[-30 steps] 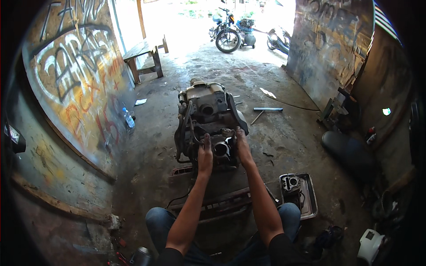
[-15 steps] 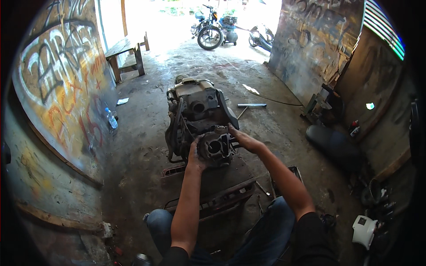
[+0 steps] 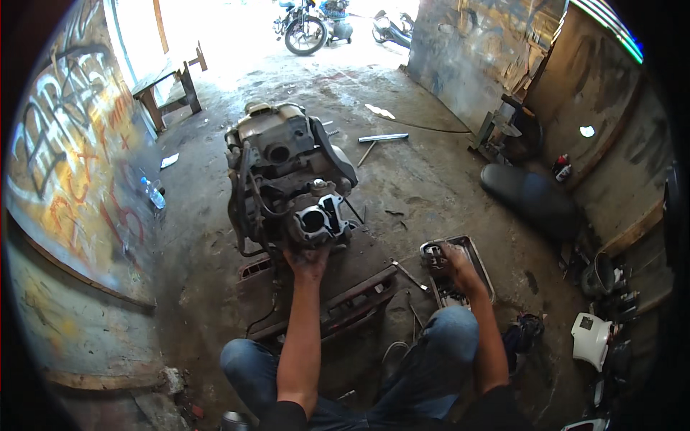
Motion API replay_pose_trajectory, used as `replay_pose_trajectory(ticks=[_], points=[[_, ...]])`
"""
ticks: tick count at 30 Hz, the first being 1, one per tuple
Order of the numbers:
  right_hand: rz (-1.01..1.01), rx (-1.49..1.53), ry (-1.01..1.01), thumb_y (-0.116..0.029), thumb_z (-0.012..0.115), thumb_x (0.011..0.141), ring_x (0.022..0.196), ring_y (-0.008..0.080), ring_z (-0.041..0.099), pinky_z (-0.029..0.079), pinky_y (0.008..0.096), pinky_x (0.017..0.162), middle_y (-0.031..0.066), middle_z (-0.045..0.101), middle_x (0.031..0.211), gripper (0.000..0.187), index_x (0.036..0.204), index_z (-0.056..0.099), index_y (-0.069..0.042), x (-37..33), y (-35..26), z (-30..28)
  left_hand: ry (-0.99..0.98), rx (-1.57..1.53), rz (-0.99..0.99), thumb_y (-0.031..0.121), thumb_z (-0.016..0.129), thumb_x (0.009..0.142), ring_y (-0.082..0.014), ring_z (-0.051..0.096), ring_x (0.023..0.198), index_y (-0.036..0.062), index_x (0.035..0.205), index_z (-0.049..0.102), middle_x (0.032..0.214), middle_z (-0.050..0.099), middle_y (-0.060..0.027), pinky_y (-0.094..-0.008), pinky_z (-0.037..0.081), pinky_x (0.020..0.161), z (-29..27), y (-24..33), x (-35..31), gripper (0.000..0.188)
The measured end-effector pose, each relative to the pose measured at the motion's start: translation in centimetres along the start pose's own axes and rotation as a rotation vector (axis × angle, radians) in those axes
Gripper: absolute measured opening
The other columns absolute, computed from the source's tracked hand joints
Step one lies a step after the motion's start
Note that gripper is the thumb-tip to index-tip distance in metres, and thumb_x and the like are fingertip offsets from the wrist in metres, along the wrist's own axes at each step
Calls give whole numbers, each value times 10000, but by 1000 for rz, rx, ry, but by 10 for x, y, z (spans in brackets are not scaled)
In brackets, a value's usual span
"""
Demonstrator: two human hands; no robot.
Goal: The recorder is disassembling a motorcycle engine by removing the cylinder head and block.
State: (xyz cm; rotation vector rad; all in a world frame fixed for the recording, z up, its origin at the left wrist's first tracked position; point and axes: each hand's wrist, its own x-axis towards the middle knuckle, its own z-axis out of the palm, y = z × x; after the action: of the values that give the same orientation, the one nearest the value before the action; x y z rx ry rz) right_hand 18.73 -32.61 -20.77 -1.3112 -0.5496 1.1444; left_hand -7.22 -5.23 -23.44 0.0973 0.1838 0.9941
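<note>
A greasy motorcycle engine (image 3: pixel 277 154) rests on the floor in front of me. At its near end is the cylinder block (image 3: pixel 311 221), its round bore and pale gasket face toward me. My left hand (image 3: pixel 307 263) grips the block from below, its fingers partly hidden under it. Off to the right, my right hand (image 3: pixel 462 269) is closed around a small metal engine part (image 3: pixel 434 254) with a pale, cut-out face. It is held over a shallow rectangular tray (image 3: pixel 486 275) where other metal parts lie.
A slatted dark-red panel (image 3: pixel 359 309) lies before my knees, with a wrench (image 3: pixel 410 275) beside it. Beyond the engine is a T-handle tool (image 3: pixel 383 138). A black motorcycle seat (image 3: pixel 528 197) lies at the right. A water bottle (image 3: pixel 152 194) stands by the left wall.
My right hand has left the cylinder block and moved right to the tray, taking hold of a metal part there. My left hand has shifted from the block's side to beneath it.
</note>
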Motion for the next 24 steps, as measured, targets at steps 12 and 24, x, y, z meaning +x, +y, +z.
replay_pose_trajectory(ticks=[12, 24], points=[[106, -341, 246, -165, 593, 970, 943, 125, 617, 496, 262, 853, 57, 683, 1090, 338, 1237, 619, 40, -176, 269, -89, 83, 35, -2, 509, 484, 936, -290, 621, 1114, 118, 1210, 626, 1190, 661, -98, -482, 512, 968, -41, 17, 50, 498], [147, -569, 303, -155, 666, 886, 956, 184, 640, 491, 315, 883, 111, 698, 1063, 313, 1151, 650, 12, -144, 262, -109, -10, -21, -21, 450, 526, 936, -250, 659, 1017, 120, 1175, 632, 1124, 682, -74, -451, 555, 906, -33, 6, 47, 421]])
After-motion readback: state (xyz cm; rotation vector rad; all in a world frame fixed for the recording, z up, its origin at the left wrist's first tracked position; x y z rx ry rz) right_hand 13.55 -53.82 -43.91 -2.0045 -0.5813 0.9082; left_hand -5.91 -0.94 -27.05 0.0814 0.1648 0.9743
